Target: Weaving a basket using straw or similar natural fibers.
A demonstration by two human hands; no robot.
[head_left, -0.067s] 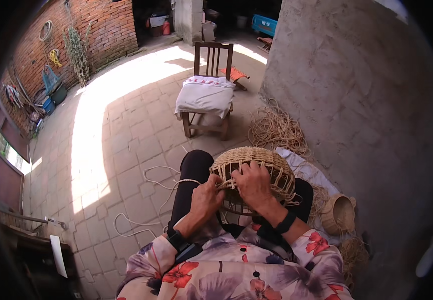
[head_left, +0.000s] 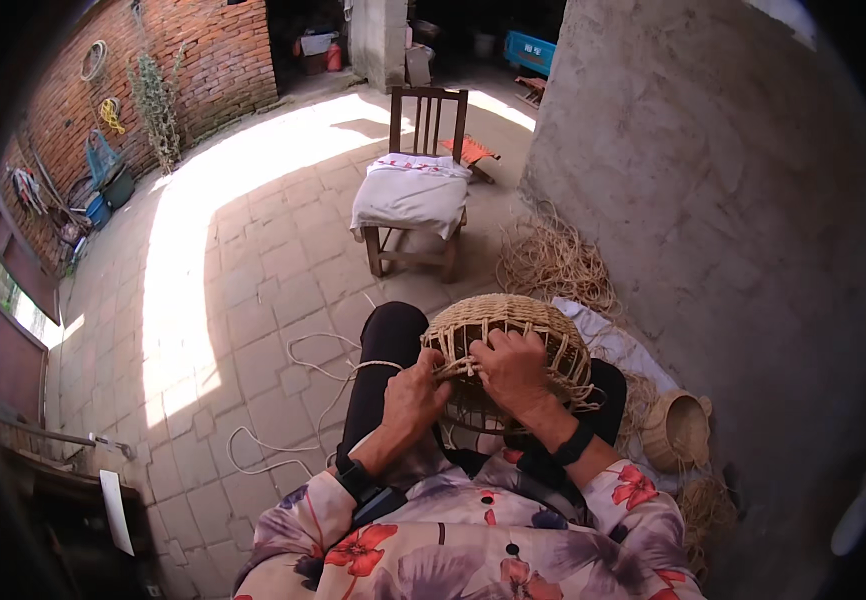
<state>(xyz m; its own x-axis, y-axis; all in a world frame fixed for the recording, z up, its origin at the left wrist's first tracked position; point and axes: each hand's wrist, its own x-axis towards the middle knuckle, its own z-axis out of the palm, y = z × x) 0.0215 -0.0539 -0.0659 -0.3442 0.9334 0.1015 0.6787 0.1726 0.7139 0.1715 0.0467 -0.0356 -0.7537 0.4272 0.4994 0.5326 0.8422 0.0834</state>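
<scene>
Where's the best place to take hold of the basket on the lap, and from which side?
Probably by the closely woven wall of the basket, coming from the far side, away from the body. That part curves outward uncovered, while the near side has open gaps and loose strand ends, and the left hand and right hand are there.
</scene>
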